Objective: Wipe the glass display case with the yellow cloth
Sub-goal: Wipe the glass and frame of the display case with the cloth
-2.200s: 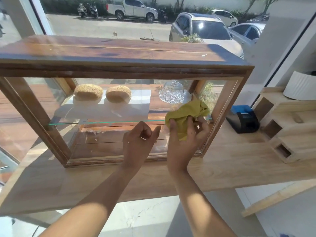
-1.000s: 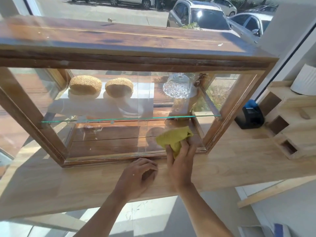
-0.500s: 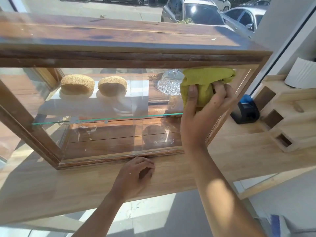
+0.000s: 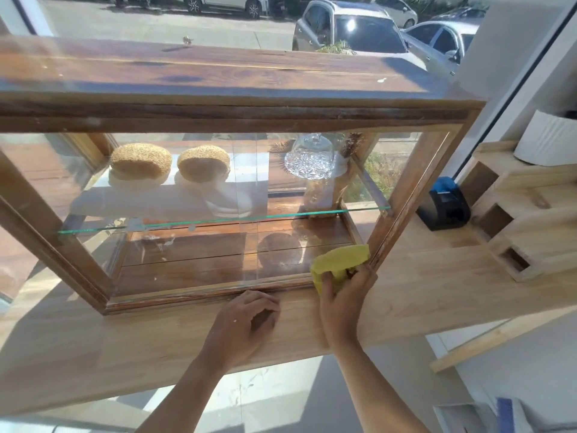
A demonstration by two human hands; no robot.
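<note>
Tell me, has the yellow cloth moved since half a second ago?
Yes. The yellow cloth, held in the right hand, went down from the display case's top right corner to its bottom right corner.

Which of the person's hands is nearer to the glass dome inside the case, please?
Right. The right hand wipes below the glass dome; the left hand rests lower on the counter.

Display case (image 4: 218, 98) on counter (image 4: 437, 292), cloth (image 4: 340, 260) at its lower right corner, printer (image 4: 445, 207) right
</note>
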